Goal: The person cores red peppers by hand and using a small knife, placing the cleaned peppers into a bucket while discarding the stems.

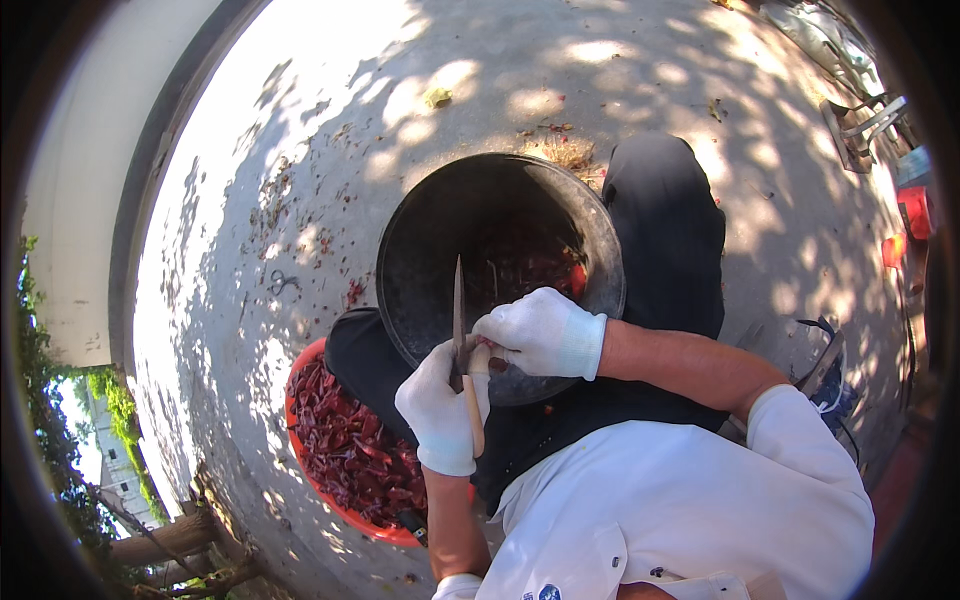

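Observation:
My left hand (442, 409), in a white knit glove, is closed around a tool with a pointed metal blade (459, 300) and a tan handle (473, 420). The blade points away from me, over a large black bucket (499, 161). Close beside it, my right hand (541, 332), also gloved, pinches a small reddish piece, mostly hidden by the fingers. Dark red peppers (517, 259) lie inside the bucket between my knees. An orange-red basin (304, 461) full of dried red chili peppers (360, 442) stands at my left, partly under my leg and forearm.
Small dark-handled scissors (283, 282) lie on the concrete ground (322, 187) among scattered pepper bits. A metal-framed object (855, 135) and red items (913, 212) are at the far right. Tree branches (172, 540) show at lower left, and a pale wall (82, 187) at far left.

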`<state>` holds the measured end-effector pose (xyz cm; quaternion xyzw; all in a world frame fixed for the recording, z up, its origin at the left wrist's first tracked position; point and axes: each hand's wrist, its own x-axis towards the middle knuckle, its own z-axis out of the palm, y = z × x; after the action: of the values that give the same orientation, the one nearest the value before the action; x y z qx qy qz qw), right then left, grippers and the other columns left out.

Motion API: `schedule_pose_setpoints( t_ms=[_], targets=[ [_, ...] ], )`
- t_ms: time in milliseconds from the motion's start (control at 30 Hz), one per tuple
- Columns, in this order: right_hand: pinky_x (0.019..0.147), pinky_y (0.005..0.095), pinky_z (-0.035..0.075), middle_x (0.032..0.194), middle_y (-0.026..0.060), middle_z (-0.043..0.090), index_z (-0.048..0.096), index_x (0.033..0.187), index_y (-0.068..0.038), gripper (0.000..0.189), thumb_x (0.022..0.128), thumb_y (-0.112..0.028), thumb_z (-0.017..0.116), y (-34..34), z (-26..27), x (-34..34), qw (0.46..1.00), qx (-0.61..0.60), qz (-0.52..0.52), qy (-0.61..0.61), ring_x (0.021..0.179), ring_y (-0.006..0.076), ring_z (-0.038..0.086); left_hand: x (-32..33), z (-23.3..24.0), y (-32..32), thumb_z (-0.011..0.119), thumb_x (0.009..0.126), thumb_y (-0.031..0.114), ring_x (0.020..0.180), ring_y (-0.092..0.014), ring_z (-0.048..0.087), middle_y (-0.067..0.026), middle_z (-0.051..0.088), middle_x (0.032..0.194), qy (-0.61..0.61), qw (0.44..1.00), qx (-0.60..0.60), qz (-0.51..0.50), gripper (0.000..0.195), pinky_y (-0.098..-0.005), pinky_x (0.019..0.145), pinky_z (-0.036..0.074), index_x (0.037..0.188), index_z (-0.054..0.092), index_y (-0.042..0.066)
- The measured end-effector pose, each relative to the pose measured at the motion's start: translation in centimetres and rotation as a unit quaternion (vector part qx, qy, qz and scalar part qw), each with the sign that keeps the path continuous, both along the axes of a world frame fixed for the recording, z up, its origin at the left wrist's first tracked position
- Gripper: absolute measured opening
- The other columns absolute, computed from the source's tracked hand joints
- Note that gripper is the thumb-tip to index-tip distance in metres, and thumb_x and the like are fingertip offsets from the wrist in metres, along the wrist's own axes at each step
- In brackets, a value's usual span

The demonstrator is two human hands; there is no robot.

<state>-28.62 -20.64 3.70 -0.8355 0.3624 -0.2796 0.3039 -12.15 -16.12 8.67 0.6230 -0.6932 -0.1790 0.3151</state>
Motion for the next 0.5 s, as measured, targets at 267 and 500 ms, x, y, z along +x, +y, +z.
schedule_pose_setpoints(
  t_ms=[267, 500],
  targets=[
    [0.064, 0.0396, 0.055, 0.076, 0.0106, 0.068, 0.068, 0.091, -0.008, 0.012, 0.084, -0.017, 0.07, 0.1, -0.2, -0.1, 1.0, -0.007, 0.0, 0.028, 0.07, 0.0306, 0.069, -0.1, -1.4, -0.7, 0.072, 0.081, 0.007, 0.053, -0.021, 0.063, -0.0119, 0.063, 0.063, 0.002, 0.998, -0.06, 0.008, 0.008, -0.0298, 0.053, 0.048, 0.081, 0.07, 0.0],
    [0.072, 0.0379, 0.056, 0.083, 0.0147, 0.07, 0.068, 0.1, -0.006, 0.02, 0.087, -0.02, 0.071, 0.4, -0.1, -0.5, 0.977, 0.086, -0.034, -0.191, 0.079, 0.0325, 0.07, 1.7, 1.7, -2.2, 0.061, 0.095, 0.009, 0.035, -0.007, 0.044, -0.0018, 0.052, 0.052, 0.274, 0.946, -0.014, 0.173, 0.016, -0.0224, 0.035, 0.029, 0.093, 0.066, -0.006]
  ],
)
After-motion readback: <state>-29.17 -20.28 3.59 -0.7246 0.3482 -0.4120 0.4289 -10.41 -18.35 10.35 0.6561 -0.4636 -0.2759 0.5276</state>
